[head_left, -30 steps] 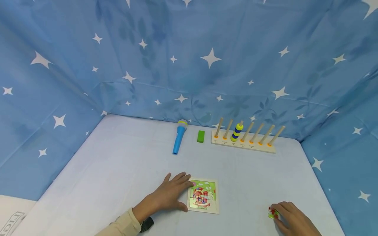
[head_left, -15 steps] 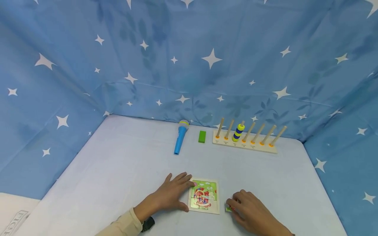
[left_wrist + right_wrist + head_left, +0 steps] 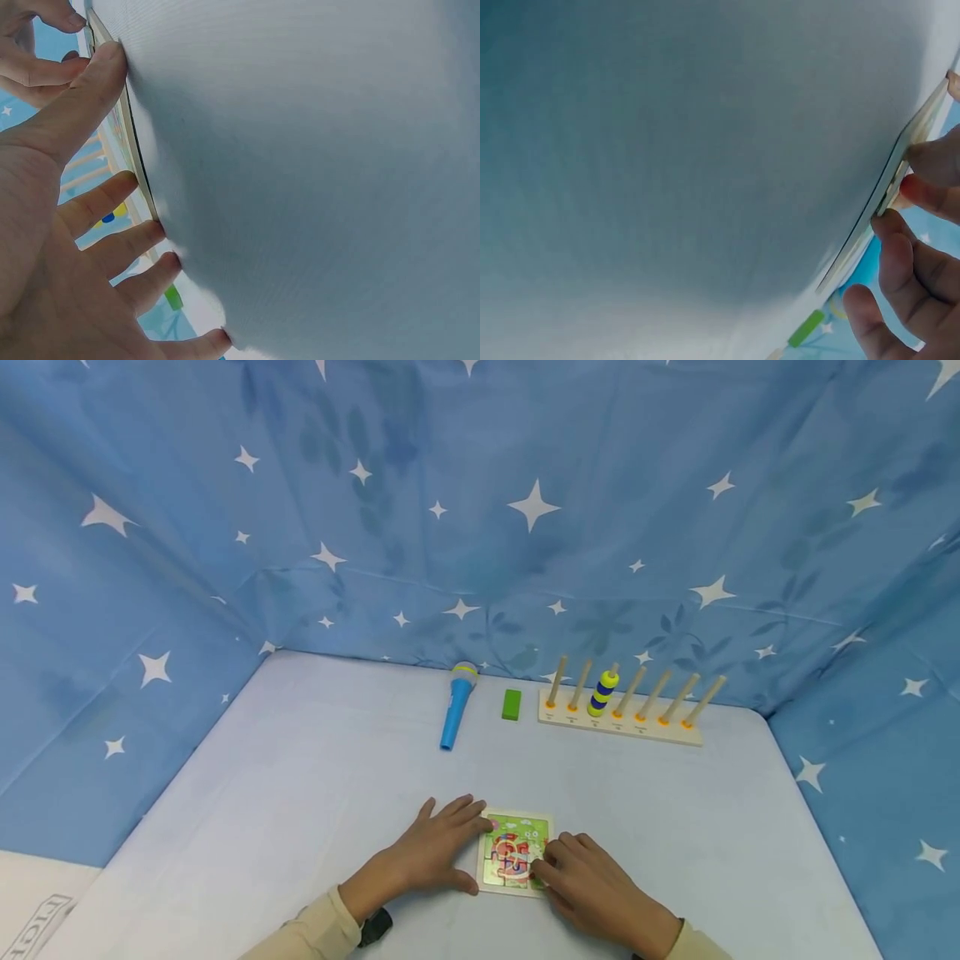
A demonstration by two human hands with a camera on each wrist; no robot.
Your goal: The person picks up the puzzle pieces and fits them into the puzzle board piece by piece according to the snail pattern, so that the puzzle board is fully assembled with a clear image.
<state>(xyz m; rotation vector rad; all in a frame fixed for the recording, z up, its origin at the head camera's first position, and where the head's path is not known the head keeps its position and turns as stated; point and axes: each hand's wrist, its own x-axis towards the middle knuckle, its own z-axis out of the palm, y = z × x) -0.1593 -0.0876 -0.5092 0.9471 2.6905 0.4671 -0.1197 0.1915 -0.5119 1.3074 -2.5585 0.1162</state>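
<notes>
A square wooden jigsaw puzzle (image 3: 512, 847) with a green and red picture lies flat on the table in the head view. Spread fingers of my left hand (image 3: 433, 852) rest along its left edge, thumb at the lower corner; the left wrist view shows this thumb (image 3: 105, 71) on the frame's rim. At the lower right of the puzzle, my right hand (image 3: 592, 885) pinches a small puzzle piece, mostly hidden under the fingertips. In the right wrist view, the right fingers (image 3: 911, 262) reach over the frame edge (image 3: 889, 165) down to the board.
Toward the back of the white table (image 3: 337, 735) lie a blue toy microphone (image 3: 455, 714) and a green block (image 3: 512, 704). A wooden peg stand (image 3: 622, 727) is to their right, with yellow and blue beads (image 3: 603, 693) on one peg. Starry blue cloth (image 3: 480, 552) hangs behind.
My right hand has carried the puzzle piece leftward from the table's right side onto the puzzle's lower right corner. My left hand stays at the puzzle's left edge.
</notes>
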